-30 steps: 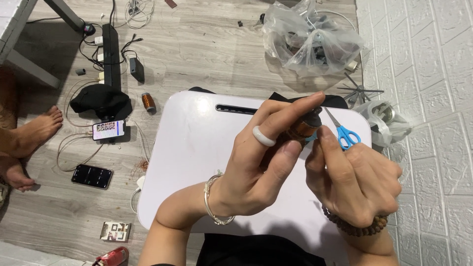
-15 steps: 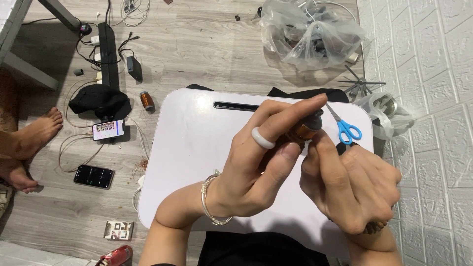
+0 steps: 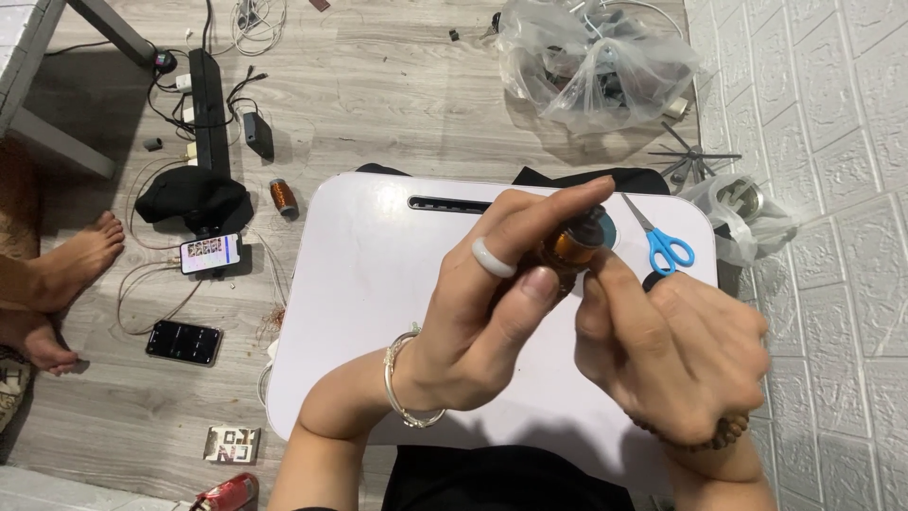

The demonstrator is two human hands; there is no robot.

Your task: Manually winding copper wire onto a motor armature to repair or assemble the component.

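Shifted slightly rightward, left hand [image 3: 492, 322] grips a copper wire coil [image 3: 570, 244] above the white lap table [image 3: 378, 274]; right hand [image 3: 676, 355] fingers apparently pinch it beside blue-handled scissors [image 3: 667, 244].

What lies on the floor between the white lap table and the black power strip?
In the head view, a small copper wire spool stands on the wood floor between the white lap table and the black power strip, touching neither.
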